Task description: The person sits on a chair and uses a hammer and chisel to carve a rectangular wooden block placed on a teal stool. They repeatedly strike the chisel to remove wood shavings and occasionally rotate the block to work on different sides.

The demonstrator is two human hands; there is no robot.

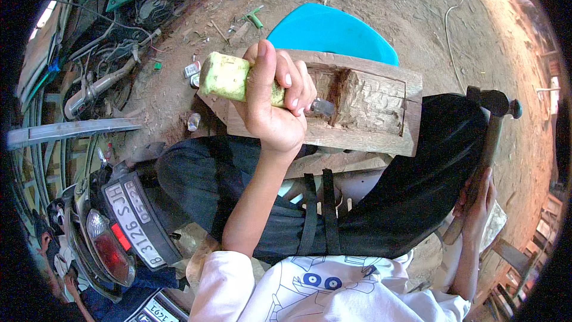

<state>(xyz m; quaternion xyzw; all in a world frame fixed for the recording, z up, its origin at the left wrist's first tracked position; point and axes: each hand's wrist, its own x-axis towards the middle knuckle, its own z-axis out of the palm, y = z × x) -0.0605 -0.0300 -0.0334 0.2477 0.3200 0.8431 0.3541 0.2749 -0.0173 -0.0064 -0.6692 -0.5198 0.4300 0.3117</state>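
My left hand is wrapped round the thick yellow-green handle of a chisel. The short metal blade points right and down, its tip at or just above the hollow in a wooden block; whether it touches I cannot tell. Rough cut marks cover the recess, and a thin line runs round its right end. The block lies across in front of my knees. Out to the right, my right hand grips the wooden handle of a hammer, whose dark metal head is raised beside my right knee.
A bright blue plastic seat stands just beyond the block. Parked motorbikes, one with a red tail light, crowd my left side. A small green tool and scraps lie on the dirt floor. A thin cable runs at the far right.
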